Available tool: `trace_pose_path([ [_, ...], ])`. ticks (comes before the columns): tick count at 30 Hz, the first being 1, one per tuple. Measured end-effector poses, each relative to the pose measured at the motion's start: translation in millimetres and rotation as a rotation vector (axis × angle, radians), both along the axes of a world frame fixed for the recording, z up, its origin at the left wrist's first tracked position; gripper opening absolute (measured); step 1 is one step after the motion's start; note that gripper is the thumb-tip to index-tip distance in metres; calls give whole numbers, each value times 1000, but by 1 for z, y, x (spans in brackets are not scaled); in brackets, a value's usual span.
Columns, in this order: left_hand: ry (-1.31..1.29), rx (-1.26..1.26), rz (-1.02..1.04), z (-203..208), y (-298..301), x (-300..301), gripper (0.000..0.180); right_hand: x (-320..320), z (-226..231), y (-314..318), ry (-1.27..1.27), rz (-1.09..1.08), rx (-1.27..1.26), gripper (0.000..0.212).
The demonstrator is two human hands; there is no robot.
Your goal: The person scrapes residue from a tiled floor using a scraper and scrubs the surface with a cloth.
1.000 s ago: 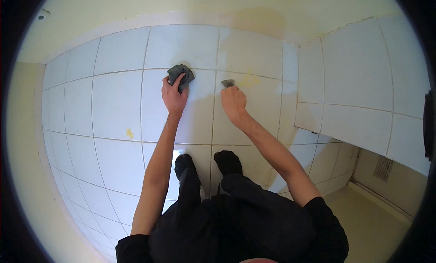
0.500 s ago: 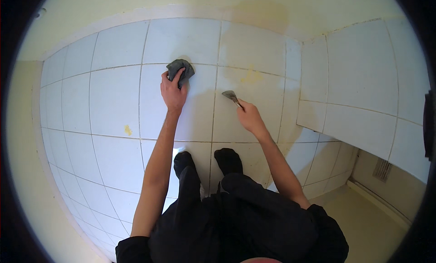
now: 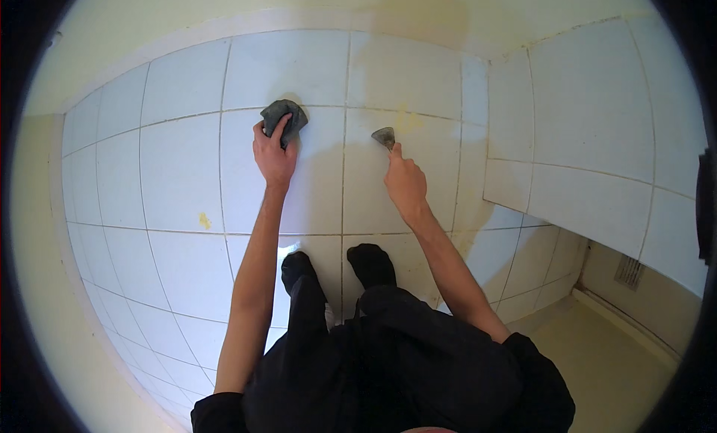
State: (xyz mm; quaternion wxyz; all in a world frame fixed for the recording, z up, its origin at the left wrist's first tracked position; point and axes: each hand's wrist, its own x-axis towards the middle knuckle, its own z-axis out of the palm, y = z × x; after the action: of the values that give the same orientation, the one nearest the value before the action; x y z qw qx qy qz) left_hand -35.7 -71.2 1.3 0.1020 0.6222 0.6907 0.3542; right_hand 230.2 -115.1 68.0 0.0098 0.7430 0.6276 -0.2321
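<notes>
Nearest are your two dark-socked feet [image 3: 370,266], side by side on the white tiles [image 3: 183,168]. One yellow patch [image 3: 204,221] lies off to your left. Both forearms reach forward: your right hand [image 3: 407,185], knuckles up, is curled round one scraper [image 3: 384,138], whose blade points away and slightly left; whether it touches the tiles, you can't tell. Your left hand [image 3: 275,162] clutches one bunched grey cloth [image 3: 282,121] by a grout line. Another yellow smear [image 3: 408,119] sits just beyond the blade, to its right.
</notes>
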Motion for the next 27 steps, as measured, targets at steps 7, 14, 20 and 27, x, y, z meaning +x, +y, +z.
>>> trace_pose_path([
  [7, 7, -18, 32, 1, 1, 0, 53, 2, 4, 19, -125, 101, 10, 32],
  [14, 18, -8, 32, 1, 2, -1, 53, 10, 2, 23, -120, 86, 20, 39],
  [20, 10, -33, 35, -1, 0, -1, 52, 5, -8, 7, -118, 83, 18, 46],
  [27, 23, -18, 32, 2, -1, -3, 54, -3, -2, 6, -58, 67, -56, 47],
])
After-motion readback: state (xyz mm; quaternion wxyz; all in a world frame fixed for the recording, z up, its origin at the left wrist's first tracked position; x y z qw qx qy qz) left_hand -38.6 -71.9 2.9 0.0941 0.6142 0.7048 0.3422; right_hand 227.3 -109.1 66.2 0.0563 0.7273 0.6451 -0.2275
